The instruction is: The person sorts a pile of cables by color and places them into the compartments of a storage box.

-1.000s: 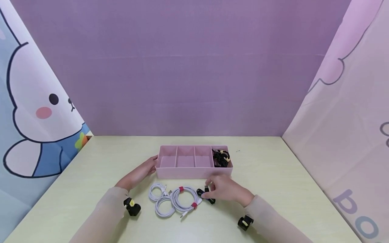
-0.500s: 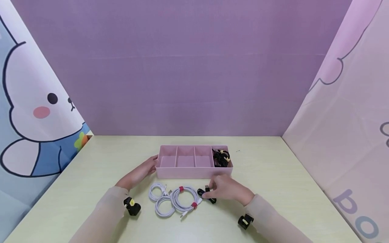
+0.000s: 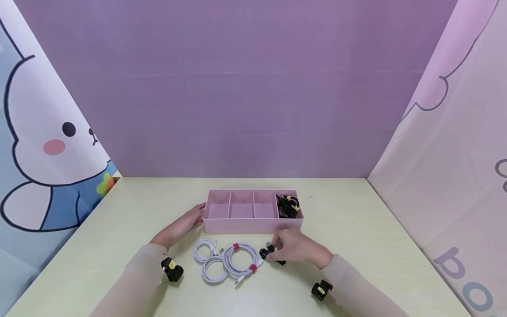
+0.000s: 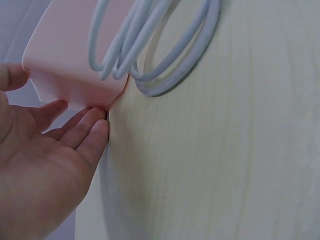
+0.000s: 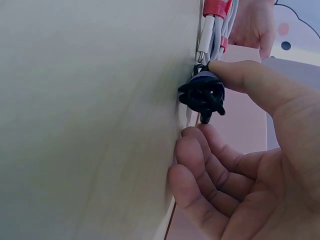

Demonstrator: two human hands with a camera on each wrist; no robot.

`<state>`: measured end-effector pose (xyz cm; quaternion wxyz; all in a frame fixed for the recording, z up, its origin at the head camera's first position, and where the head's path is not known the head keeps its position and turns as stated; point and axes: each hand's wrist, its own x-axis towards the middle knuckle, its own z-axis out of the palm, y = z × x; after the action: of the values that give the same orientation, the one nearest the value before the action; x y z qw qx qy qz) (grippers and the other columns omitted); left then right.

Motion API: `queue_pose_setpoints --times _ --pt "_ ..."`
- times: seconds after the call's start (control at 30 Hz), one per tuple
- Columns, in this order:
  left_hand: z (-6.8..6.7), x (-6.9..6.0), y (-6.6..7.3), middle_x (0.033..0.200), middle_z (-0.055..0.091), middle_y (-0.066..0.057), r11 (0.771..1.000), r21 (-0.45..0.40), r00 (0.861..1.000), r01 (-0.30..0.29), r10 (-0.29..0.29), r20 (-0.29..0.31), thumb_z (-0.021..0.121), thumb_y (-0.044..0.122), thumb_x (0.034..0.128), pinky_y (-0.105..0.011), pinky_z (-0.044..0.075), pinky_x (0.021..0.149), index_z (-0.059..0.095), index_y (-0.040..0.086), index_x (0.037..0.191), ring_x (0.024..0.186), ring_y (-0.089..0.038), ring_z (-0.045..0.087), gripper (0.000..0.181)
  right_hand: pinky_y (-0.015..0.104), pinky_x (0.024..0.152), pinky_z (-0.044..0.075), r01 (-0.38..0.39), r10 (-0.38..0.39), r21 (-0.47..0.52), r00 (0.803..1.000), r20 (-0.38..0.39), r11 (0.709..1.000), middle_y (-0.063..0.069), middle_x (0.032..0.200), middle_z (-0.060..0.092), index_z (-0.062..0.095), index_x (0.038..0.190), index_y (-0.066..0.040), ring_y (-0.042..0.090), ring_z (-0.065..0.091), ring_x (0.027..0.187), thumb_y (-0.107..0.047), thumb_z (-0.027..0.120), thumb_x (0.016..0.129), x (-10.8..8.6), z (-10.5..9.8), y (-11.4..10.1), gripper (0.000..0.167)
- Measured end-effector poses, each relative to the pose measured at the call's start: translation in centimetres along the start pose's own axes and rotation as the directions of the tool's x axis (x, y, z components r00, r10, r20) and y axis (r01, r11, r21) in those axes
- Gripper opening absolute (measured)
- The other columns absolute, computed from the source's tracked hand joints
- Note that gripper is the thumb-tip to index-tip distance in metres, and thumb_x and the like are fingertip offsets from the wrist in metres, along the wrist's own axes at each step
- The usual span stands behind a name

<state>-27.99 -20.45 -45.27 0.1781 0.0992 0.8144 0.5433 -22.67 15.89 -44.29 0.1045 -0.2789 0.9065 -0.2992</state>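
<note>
A pink box (image 3: 241,226) with four compartments stands on the table; its rightmost one holds black cables (image 3: 288,207). My left hand (image 3: 186,226) touches the box's left end, fingers loosely extended in the left wrist view (image 4: 50,170). In front of the box's right end, my right hand (image 3: 295,247) has a coiled black cable (image 3: 263,253) at its fingertips. The right wrist view shows this black bundle (image 5: 202,95) pinched between thumb and index finger, low against the table, with the other fingers of the hand (image 5: 265,160) bent below it.
Left of the black cable lie a large white coil (image 3: 229,264) with red ties and two smaller white coils (image 3: 213,281), (image 3: 196,251), close together before the box. A purple backdrop (image 3: 245,110) rises behind the table (image 3: 158,198), with printed cloths at both sides.
The black cable has shifted slightly to the right and turned a little at my right fingertips, away from the large white coil. My left hand and the box have not moved.
</note>
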Motion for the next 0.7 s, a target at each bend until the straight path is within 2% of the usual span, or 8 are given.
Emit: queue_pose_setpoints --times 0.3,0.7 --pt "0.03 -0.02 0.01 0.165 0.015 -0.017 1.000 0.008 1.000 -0.009 0.009 0.005 0.029 0.049 0.1089 -0.047 0.021 0.121 0.011 0.009 0.162 0.148 -0.036 0.025 0.069 0.026 0.062 0.051 -0.013 0.014 0.040 1.000 -0.017 0.999 -0.008 0.076 0.061 0.057 0.097 -0.008 0.007 0.057 0.067 -0.024 0.085 0.079 0.00 0.25 0.19 0.037" --pt "-0.02 -0.07 0.03 0.165 0.017 -0.014 1.000 0.027 1.000 0.006 -0.006 0.007 0.028 0.052 0.1080 -0.048 0.021 0.121 0.011 0.011 0.162 0.148 -0.034 0.026 0.070 0.022 0.057 0.050 0.035 -0.035 0.022 0.999 -0.028 0.999 -0.009 0.072 0.059 0.056 0.095 -0.010 0.005 0.054 0.062 -0.019 0.086 0.079 0.09 0.33 0.56 0.035"
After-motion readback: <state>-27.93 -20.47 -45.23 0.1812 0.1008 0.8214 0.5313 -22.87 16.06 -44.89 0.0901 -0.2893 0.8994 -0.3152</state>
